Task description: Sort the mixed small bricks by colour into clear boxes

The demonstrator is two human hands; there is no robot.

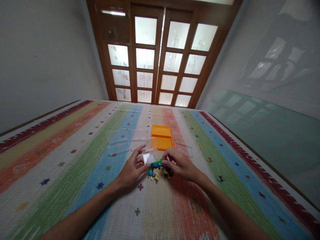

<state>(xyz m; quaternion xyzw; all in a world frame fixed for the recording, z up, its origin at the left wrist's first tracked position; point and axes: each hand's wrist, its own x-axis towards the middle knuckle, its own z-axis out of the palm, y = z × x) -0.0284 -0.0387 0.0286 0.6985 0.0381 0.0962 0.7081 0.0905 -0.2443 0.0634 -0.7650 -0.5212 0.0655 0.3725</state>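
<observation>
My left hand [135,166] grips a small clear plastic box [149,158] by its left side, tilted just above the cloth. Below and in front of the box lies a pile of tiny building-brick-like pieces [155,174] in blue, green, pale yellow and dark brown. Over the right part of this pile, close to the box's right edge, is my right hand [178,164]. Its thumb and fingertips are pinched together; whatever is between them is too small or hidden to make out. Some dark pieces lie partly in shadow beneath the right hand.
Beyond my hands stand an open orange case [162,143] and open clear plastic boxes [118,146]. A flat clear lid or tray [183,150] lies to the right. All rest on a striped cloth [120,213]. Walls flank both sides, with wood-framed glass doors [155,56] at the far end.
</observation>
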